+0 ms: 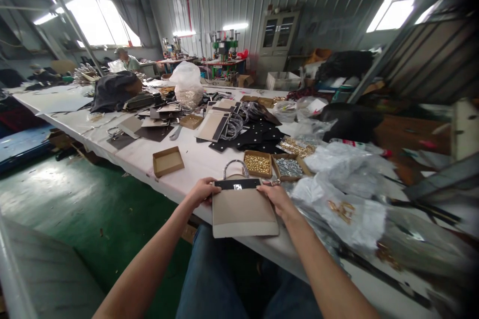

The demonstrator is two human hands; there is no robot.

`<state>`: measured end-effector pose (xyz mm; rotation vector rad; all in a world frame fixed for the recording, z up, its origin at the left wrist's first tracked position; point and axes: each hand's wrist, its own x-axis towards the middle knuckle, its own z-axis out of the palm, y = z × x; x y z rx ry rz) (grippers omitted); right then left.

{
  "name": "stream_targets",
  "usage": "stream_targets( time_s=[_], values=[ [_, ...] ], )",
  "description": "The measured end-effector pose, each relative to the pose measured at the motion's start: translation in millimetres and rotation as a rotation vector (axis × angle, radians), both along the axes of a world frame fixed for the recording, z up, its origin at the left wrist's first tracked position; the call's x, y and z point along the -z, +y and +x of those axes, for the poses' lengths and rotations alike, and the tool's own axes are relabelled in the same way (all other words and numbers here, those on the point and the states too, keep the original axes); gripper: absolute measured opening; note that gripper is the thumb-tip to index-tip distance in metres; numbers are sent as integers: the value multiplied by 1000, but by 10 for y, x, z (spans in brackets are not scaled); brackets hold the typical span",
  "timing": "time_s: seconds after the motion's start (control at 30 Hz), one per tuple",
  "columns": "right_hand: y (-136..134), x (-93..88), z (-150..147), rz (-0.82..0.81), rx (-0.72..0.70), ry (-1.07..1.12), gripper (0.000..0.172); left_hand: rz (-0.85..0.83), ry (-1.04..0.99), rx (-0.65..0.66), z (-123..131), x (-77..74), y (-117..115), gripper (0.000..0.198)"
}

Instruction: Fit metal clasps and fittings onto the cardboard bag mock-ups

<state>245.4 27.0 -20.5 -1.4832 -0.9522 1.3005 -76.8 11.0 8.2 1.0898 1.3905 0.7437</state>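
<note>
A beige handbag panel (244,209) with a black top band, a small silver metal plate and a plastic-wrapped loop handle (235,163) hangs over the table's front edge. My left hand (202,191) grips its upper left corner, thumb on the black band. At the upper right corner my right hand (275,196) pinches the same band, and a small metal piece (276,182) shows beside its fingers. Just beyond the panel stand a cardboard box of gold metal parts (258,164) and another of silver parts (289,167).
An empty cardboard tray (168,161) lies to the left on the white table (138,167). Farther back are stacked beige panels (213,124), black pieces (258,134) and a dark cloth heap (114,90). Plastic bags (340,199) crowd the right side. A person (129,61) sits far left.
</note>
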Motion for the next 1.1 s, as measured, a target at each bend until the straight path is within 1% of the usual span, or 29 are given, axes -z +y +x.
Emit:
stream_targets(
  time_s=[0.07,0.27,0.33,0.4,0.5,0.6,0.67,0.73,0.8,0.87,0.97,1.03,1.1],
  values=[
    [-21,-35,-5,2,-3,-28,34,-42,-40,34,-37,11,30,47],
    [-2,-147,-42,68,-1,-69,38,39,-66,45,-43,150,-12,38],
    [6,-174,-45,67,-8,-79,37,31,-58,32,-33,159,-38,38],
    [1,-211,-48,66,-11,-98,37,13,-52,21,-43,108,-63,37],
    [-22,-296,-76,82,-36,-106,38,12,-68,22,-121,-69,-114,35],
    [-30,-369,-161,96,-116,-68,39,37,-95,23,-268,-258,-178,31],
    [-13,-368,-241,110,-167,-96,38,44,-75,13,-365,-311,-214,29],
    [16,-321,-317,130,-166,-182,36,26,-7,-2,-429,-273,-240,26],
    [40,-250,-371,145,-124,-260,33,-13,75,-13,-453,-160,-251,24],
    [48,-194,-388,150,-88,-289,32,-43,104,-9,-447,-21,-245,21],
    [33,-182,-345,140,-75,-296,30,-28,57,7,-411,130,-201,20],
    [24,-206,-293,126,-81,-281,30,-9,16,36,-379,165,-152,23],
    [28,-222,-242,109,-81,-259,30,-16,-17,76,-342,162,-98,26]
  ],
)
